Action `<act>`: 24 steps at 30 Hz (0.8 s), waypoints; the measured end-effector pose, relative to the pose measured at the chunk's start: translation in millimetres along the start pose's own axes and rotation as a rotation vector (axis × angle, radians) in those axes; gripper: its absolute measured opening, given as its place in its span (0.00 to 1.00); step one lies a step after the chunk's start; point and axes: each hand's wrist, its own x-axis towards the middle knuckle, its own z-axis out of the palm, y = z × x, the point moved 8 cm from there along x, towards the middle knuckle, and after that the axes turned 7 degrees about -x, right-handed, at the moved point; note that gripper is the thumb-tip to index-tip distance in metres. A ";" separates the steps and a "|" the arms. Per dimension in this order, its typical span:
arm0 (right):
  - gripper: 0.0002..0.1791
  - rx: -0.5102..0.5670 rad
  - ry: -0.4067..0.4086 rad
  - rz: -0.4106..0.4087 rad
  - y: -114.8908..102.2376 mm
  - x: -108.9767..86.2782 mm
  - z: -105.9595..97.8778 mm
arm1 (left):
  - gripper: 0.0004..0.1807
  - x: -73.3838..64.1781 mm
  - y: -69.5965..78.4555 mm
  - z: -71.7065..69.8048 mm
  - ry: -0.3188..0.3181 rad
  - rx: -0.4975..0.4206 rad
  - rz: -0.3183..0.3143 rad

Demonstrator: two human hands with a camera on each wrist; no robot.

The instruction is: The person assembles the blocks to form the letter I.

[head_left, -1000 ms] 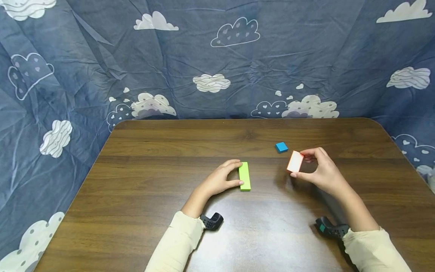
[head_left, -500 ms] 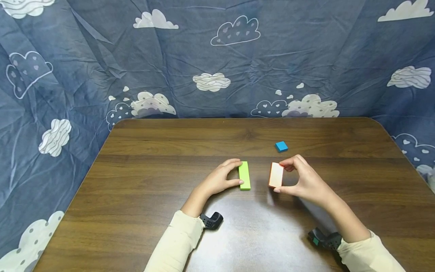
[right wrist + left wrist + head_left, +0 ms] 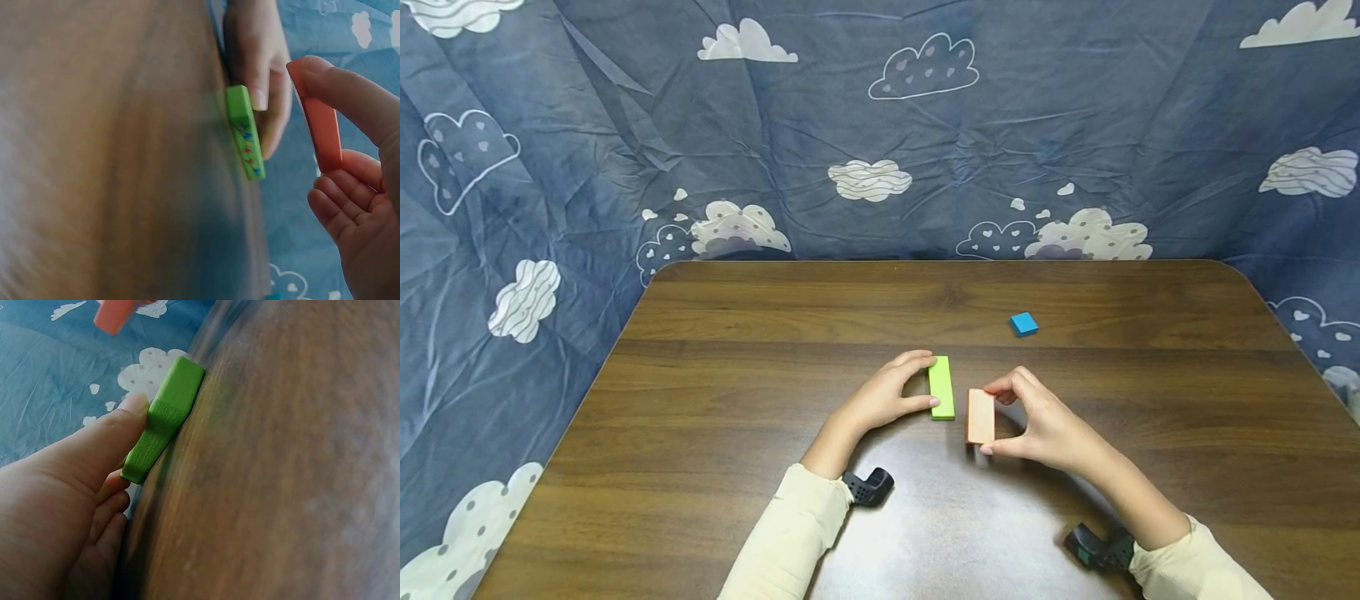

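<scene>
A bright green rectangular block (image 3: 941, 388) lies flat on the table. My left hand (image 3: 880, 408) holds it from the left, thumb by the near end and fingers by the far end; the thumb touches it in the left wrist view. Just right of it, my right hand (image 3: 1048, 425) pinches an orange block (image 3: 320, 125) between thumb and fingers. That block is held above the tabletop, apart from the green one, and its upward face looks pale in the head view. Small coloured marks show on one side of the green block (image 3: 245, 140) in the right wrist view.
A small blue block (image 3: 1024, 324) lies farther back on the brown wooden table (image 3: 775, 317), right of centre. Behind the table hangs a blue cloth (image 3: 820, 125) with cloud prints. Each wrist wears a black band.
My right hand has carried the orange block left and nearer to me, close to the green block. The left hand and the green block have stayed in place.
</scene>
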 end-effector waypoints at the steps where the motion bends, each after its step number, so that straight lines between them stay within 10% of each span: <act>1: 0.35 0.007 -0.011 0.002 -0.7 -0.4 2.8 | 0.33 -0.1 0.1 0.0 0.000 0.000 -0.001; 24: 0.34 0.076 -0.118 0.014 -8.2 -4.4 40.9 | 0.32 0.1 -0.4 -0.2 0.004 -0.014 -0.013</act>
